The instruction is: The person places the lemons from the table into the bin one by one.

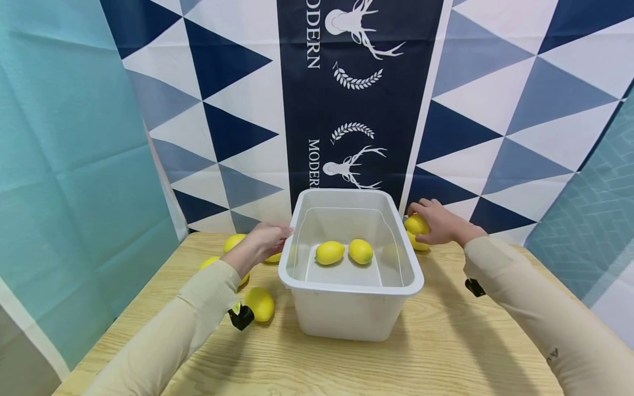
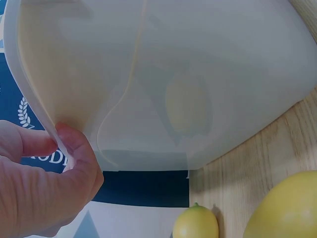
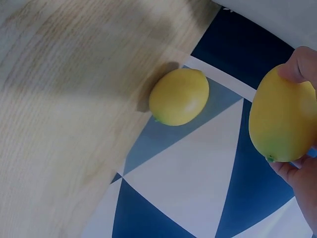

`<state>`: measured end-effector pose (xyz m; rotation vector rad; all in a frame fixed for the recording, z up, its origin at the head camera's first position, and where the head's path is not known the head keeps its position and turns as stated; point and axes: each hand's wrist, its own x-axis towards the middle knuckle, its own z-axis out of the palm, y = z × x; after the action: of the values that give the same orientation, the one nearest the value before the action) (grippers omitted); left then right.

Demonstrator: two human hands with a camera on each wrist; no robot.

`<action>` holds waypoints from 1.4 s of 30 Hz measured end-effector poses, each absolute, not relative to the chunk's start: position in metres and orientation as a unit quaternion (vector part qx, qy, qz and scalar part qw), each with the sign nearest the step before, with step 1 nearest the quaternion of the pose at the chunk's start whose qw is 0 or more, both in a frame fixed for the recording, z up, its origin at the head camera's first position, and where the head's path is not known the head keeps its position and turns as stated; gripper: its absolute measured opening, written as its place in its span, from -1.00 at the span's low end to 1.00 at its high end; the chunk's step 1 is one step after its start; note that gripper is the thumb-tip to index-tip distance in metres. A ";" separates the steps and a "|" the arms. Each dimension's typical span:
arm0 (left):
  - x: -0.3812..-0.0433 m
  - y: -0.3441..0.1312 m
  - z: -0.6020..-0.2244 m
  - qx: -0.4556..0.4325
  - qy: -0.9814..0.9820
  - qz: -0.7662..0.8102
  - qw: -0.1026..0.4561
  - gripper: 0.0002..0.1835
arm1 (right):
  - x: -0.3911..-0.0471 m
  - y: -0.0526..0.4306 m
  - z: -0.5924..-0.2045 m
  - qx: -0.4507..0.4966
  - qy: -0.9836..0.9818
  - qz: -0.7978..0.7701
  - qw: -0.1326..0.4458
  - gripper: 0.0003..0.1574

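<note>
A white plastic bin (image 1: pixel 346 311) stands mid-table with two lemons, one left (image 1: pixel 329 252) and one right (image 1: pixel 360 251), on its floor. My left hand (image 1: pixel 267 240) pinches the bin's left rim between thumb and fingers, as the left wrist view shows closely. On the bin's far right side, my right hand (image 1: pixel 438 221) grips a lemon (image 3: pixel 281 119) between thumb and fingers. Another lemon (image 3: pixel 179 96) lies on the wood by the backdrop, apart from the held one in the right wrist view. Through the bin wall a lemon's shape (image 2: pixel 185 106) shows faintly.
Several lemons lie left of the bin, the nearest one (image 1: pixel 260 304) beside my left wrist and others, such as one farther back (image 1: pixel 233 242), partly hidden by my arm. A patterned cloth (image 1: pixel 238 110) hangs behind the wooden table (image 1: pixel 436 352), with a teal cloth (image 1: pixel 84 165) on the left.
</note>
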<state>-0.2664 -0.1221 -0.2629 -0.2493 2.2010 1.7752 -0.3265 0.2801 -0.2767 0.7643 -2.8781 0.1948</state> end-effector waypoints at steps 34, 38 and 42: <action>-0.262 -0.120 -0.260 -0.091 0.769 0.615 0.151 -0.62 | -0.325 0.266 -0.238 0.261 -0.961 0.047 0.082 -0.44; -0.262 -0.120 -0.260 -0.090 0.771 0.612 0.150 -0.62 | -0.324 0.265 -0.235 0.262 -0.961 0.046 0.077 -0.43; -0.262 -0.120 -0.261 -0.089 0.772 0.612 0.148 -0.61 | -0.323 0.265 -0.233 0.262 -0.961 0.045 0.074 -0.43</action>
<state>-0.2615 -0.1198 -0.2607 -0.2546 2.2210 1.7603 -0.3231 0.2647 -0.2328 0.7858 -2.8849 0.1358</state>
